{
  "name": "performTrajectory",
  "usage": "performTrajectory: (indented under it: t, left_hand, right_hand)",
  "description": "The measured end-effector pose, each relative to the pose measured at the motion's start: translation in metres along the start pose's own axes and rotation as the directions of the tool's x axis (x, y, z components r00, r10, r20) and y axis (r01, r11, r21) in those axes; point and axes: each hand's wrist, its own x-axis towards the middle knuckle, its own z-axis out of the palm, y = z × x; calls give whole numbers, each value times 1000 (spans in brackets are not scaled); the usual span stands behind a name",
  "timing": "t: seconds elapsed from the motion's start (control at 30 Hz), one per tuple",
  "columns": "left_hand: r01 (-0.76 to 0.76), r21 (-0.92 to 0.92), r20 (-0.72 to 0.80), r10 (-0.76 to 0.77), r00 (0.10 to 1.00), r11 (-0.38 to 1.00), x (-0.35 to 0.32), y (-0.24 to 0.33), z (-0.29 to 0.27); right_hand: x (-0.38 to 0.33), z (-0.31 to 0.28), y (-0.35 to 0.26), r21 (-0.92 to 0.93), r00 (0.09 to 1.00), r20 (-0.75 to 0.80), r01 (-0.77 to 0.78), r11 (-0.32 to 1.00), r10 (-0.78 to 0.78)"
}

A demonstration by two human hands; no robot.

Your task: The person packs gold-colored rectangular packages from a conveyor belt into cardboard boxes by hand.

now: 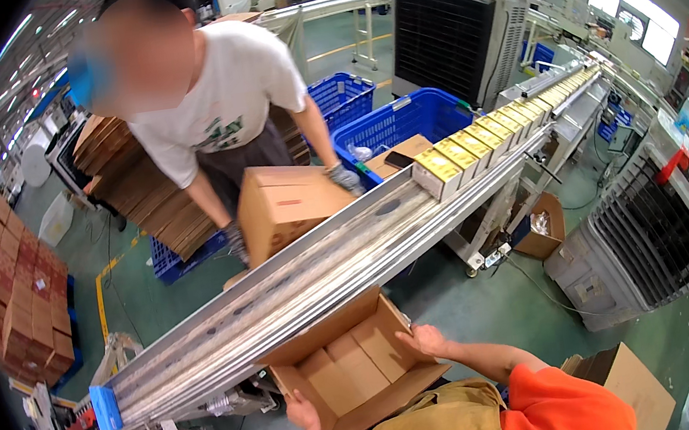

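An open cardboard box (344, 380) is tilted in front of me, beside the near rail of the conveyor (286, 296). Its bare inside and bottom flaps face up. My left hand (302, 410) grips its left wall, thumb toward the inside. On the opposite wall, my right hand (425, 341) has its fingers over the edge. Across the conveyor, a co-worker in a white T-shirt (214, 84) bends over and holds a closed carton (291, 203) between two gloved hands.
Yellow-topped small boxes (487, 140) stand in a row on the conveyor's right part. Blue crates (406, 120) are behind it. An air cooler (635, 242) stands at right, and a cardboard carton (628, 386) lies behind my right arm. Stacked cartons (20, 297) stand far left.
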Motion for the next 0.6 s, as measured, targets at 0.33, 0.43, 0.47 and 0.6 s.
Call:
performTrajectory:
  t: [0.33,0.43,0.47,0.6]
  left_hand:
    - [-34,256,375,-67,925,966,23,-15,-39]
    - [-223,478,465,-30,885,849,18,28,-66]
    - [-302,547,500,-15,866,781,17,45,-77]
    - [-386,221,417,271,867,896,0,147,-102]
  right_hand:
    - [128,-263,78,28,642,-740,331,943,-203]
    - [215,-373,147,-288,498,-796,189,939,-344]
    - [237,-399,161,-365,487,-792,105,925,-368]
    - [299,-452,204,-344,830,-546,-98,934,-114]
